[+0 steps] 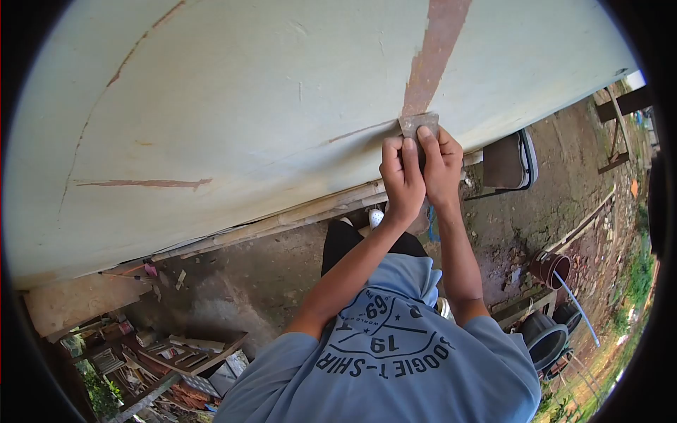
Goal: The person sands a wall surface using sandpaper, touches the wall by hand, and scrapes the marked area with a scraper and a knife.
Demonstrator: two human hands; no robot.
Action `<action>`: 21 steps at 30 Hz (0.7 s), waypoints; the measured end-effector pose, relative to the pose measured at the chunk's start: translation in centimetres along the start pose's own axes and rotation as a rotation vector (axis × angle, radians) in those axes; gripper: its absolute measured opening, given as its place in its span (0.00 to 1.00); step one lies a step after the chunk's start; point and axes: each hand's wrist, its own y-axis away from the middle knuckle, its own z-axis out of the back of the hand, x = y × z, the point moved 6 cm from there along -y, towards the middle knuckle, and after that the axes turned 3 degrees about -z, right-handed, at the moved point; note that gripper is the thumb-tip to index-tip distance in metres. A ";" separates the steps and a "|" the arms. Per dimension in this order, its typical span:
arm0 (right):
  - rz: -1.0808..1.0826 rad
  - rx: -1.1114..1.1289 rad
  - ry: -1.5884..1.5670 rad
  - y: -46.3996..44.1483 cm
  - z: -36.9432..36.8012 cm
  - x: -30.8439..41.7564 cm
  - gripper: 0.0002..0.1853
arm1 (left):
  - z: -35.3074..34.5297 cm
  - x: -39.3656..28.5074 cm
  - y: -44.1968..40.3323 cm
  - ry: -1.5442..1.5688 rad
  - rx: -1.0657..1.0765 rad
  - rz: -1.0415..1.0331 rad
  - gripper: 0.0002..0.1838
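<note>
Both hands hold one flat grey scraper-like plate (pixel 421 123) against a pale, whitish-green wall (pixel 233 99). My left hand (pixel 403 176) grips its lower left part, thumb up and fingers curled. Around its right side closes my right hand (pixel 442 163), with the thumb pressed on the plate's face. The plate's top edge touches the lower end of a wide brown strip (pixel 437 56) on the wall. A thin brown line (pixel 360 132) runs leftward from beside the plate. Farther left, a short brown streak (pixel 144 183) and a long curved crack mark the wall.
Bamboo poles (pixel 282 218) lie along the wall's foot. A chair (pixel 509 162) stands at right; a brown bucket (pixel 551 268) and dark tubs (pixel 543 340) are at lower right. Wooden crates with scraps (pixel 185 352) sit at lower left.
</note>
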 end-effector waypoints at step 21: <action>-0.072 0.005 -0.072 0.4 -0.4 1.0 0.13 | -0.1 -0.9 0.0 0.064 -0.010 -0.004 0.11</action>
